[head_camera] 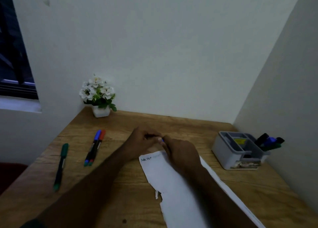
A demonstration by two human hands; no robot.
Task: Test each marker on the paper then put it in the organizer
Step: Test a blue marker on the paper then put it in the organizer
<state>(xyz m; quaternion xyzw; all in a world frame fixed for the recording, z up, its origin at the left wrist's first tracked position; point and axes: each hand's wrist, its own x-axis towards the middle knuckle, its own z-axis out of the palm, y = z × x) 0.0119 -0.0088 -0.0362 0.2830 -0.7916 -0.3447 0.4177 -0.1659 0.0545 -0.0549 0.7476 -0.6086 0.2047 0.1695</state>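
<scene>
Marker (162,140), blue, seen only as a small spot of colour between the two hands, held above the far end of the paper (173,179) at mid-table. The left hand (143,140) curls its fingers round one end and the right hand (180,150) closes round the other, knuckles toward the camera; whether the cap is being pulled off or pressed on cannot be told, since the barrel is hidden. As judged from its fellows, the marker is a light, stiff, smooth plastic rod, easily rolled on the wooden table (120,184) and best taken at mid-barrel with thumb and two fingers, the cap end gripped separately. The paper, white with a torn near-left edge and some scribbles at its far left corner, is thin and may slide under the tip unless pinned. To the left lie a blue and a red marker (95,147) side by side, touching, and a green marker (61,165) apart from them. The grey organizer (228,153) stands at the right, near the wall, with dark markers (269,141) leaning in its far compartment. A potted white flower (98,95) occupies the far-left corner.
</scene>
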